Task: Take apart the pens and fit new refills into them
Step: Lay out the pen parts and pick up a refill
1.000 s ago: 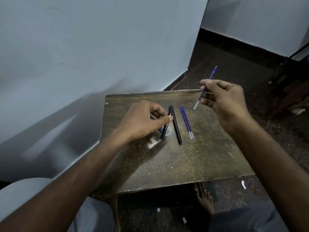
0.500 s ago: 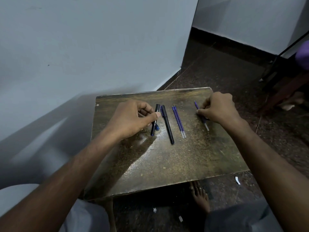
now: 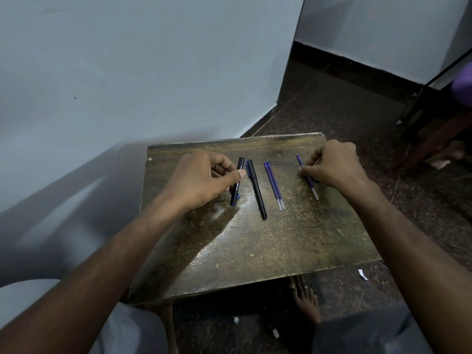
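At the centre of the frame, a black pen barrel is pinched between thumb and curled fingers of the left hand on the worn table. Just right of it a capped pen and two blue refills are laid. Further right, another refill is gripped by the closed right hand against the tabletop.

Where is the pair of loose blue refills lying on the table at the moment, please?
In the head view the pair of blue refills lies side by side on the table, between the capped black pen and the right hand.
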The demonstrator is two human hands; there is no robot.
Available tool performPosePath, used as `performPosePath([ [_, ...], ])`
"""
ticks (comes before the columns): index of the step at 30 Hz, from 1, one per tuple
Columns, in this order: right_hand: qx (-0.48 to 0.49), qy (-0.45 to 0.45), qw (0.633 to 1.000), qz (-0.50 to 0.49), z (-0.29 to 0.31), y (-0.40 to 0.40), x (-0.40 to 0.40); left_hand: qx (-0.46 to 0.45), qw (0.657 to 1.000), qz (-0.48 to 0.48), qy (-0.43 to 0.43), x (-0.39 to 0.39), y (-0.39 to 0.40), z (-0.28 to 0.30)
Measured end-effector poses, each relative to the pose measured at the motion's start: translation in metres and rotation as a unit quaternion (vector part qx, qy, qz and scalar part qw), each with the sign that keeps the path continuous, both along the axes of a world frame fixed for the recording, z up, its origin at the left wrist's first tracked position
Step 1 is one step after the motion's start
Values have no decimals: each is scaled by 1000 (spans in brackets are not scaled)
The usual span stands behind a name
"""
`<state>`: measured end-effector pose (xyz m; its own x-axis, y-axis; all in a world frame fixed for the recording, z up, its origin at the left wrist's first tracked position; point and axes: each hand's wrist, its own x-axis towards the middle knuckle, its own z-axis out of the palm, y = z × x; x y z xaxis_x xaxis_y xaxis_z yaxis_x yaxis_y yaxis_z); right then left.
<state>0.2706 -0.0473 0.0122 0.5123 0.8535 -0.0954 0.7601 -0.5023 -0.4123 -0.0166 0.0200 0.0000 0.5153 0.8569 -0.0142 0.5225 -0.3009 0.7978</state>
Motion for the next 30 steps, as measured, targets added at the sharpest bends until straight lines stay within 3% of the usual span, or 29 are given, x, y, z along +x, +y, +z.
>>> performPosePath([
  [4,74,-30,995,66,0,1,-16,5,1000,3,-2,0,1,0],
  [8,30,-13,993,117,-9,5,-41,3,1000,2,3,1,1,1],
  [30,4,-5,997,83,-7,2,-43,12,1000,3,19,2,1,2],
])
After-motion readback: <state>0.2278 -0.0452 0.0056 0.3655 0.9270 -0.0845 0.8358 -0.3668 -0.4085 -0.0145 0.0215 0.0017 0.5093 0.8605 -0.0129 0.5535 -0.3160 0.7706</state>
